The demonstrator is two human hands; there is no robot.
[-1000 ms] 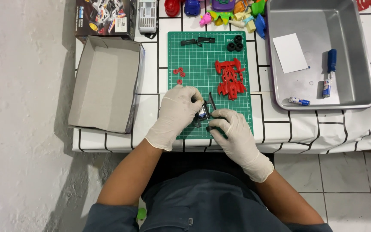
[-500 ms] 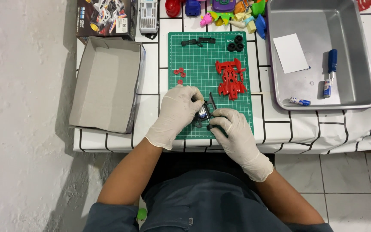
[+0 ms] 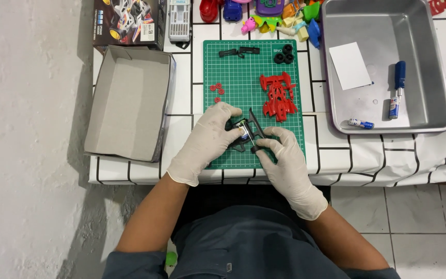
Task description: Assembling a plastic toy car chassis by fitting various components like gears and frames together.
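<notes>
Head view | both hands (image 3: 249, 142) grip black chassis (image 3: 244, 133) | open grey box (image 3: 130, 103) left

A single head-worn camera looks almost straight down from well above the green cutting mat (image 3: 254, 98), which sits at upper centre of the frame. The tabletop (image 3: 181, 119) fills the top half; the person's lap and the tiled floor (image 3: 414, 217) lie below the mat.

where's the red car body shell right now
In the head view, the red car body shell lies on the right part of the green cutting mat, just beyond the right hand and left of the metal tray.
</notes>
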